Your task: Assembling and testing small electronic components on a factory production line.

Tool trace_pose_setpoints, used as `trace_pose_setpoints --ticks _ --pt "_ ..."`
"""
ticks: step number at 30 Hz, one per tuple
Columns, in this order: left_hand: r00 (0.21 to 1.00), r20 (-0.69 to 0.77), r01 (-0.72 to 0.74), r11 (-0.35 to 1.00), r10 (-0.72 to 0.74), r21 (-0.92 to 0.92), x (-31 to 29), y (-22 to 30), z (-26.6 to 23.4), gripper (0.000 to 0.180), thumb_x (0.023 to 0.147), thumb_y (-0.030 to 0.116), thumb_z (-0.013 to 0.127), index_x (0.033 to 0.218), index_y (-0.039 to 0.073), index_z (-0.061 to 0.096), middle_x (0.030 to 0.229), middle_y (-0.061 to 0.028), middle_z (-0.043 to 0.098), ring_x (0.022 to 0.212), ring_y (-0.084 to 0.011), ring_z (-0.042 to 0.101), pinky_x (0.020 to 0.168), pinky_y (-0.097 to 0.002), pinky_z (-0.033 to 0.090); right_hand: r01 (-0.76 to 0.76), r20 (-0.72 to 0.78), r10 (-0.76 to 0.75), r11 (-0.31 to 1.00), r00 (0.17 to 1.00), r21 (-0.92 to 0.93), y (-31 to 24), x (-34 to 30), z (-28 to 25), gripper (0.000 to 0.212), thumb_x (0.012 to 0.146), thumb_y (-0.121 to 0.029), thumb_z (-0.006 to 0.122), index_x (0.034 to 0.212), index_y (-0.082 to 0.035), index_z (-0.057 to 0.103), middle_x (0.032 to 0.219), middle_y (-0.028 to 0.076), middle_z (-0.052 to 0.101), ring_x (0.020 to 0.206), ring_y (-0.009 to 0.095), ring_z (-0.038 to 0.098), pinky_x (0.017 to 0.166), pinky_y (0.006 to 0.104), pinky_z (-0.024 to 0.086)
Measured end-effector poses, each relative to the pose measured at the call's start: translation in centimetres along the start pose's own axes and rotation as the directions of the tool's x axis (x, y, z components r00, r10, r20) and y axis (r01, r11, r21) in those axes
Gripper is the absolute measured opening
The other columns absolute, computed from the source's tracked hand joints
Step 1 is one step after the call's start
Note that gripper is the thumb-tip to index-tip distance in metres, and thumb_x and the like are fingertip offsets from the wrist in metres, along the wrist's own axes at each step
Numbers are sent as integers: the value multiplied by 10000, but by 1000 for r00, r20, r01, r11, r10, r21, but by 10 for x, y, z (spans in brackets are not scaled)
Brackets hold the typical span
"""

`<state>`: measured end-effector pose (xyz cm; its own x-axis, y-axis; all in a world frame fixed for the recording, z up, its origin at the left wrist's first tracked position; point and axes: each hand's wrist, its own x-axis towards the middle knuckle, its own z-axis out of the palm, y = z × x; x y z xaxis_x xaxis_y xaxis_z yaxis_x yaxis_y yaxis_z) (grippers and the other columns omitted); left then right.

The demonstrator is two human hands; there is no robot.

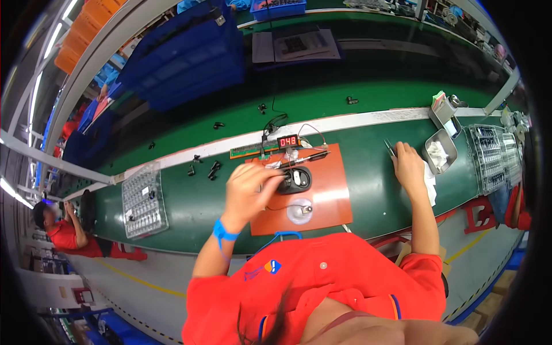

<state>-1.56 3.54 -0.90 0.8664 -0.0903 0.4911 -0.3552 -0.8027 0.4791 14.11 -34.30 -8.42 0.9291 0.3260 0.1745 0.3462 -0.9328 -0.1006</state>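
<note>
My left hand (248, 188), with a blue strap (224, 231) at its wrist, reaches over the left edge of a small black earphone case (300, 181). Its thumb and forefinger are pinched together there; whatever is between them is too small and covered to make out. The case lies open on an orange-brown mat (333, 198). To the right, at the green bench, my right hand (408, 165) is closed around slim metal tweezers (389, 148), their tips pointing away from me. That hand rests beside a white cloth (429, 183).
Behind the case are a pen (313, 158), a circuit strip (246, 152) and a red digital display (288, 141). A round clear dish (299, 211) sits nearer. Clear trays (144, 201) stand left and right (489, 161); a metal tin (441, 150) holds white wipes. Small black parts (214, 170) lie leftward.
</note>
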Motion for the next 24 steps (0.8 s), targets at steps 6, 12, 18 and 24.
trace_pose_setpoints --ticks 6,12,18,24 --pt "979 -151 168 962 -138 215 -62 -97 -41 209 817 77 725 1021 38 702 1049 -129 688 1001 -299 631 834 -373 509 181 -280 -115 958 953 223 -32 111 9 454 869 -220 688 1282 -109 538 1100 148 610 1037 347 608 850 433 503" --pt "970 -109 234 950 -215 206 -36 -166 -71 263 865 129 691 1116 52 679 1131 -138 666 1057 -305 626 849 -379 510 151 13 -157 965 988 214 -54 188 49 290 873 -273 671 1091 -102 584 1050 118 635 984 362 632 818 461 514" --pt "940 -94 342 911 -329 233 33 -215 -35 360 864 191 705 1191 51 647 1119 -144 658 909 -283 652 751 -370 527 276 -34 -287 874 957 399 -143 215 52 234 917 -332 596 1029 -126 598 999 103 678 966 339 651 785 461 523" --pt "901 39 410 876 -432 254 67 -237 3 282 837 141 690 1102 55 650 1072 -151 633 897 -316 651 792 -402 534 430 52 -502 785 863 445 -232 243 54 281 910 -383 598 1069 -152 616 1043 92 683 1000 330 652 816 465 525"
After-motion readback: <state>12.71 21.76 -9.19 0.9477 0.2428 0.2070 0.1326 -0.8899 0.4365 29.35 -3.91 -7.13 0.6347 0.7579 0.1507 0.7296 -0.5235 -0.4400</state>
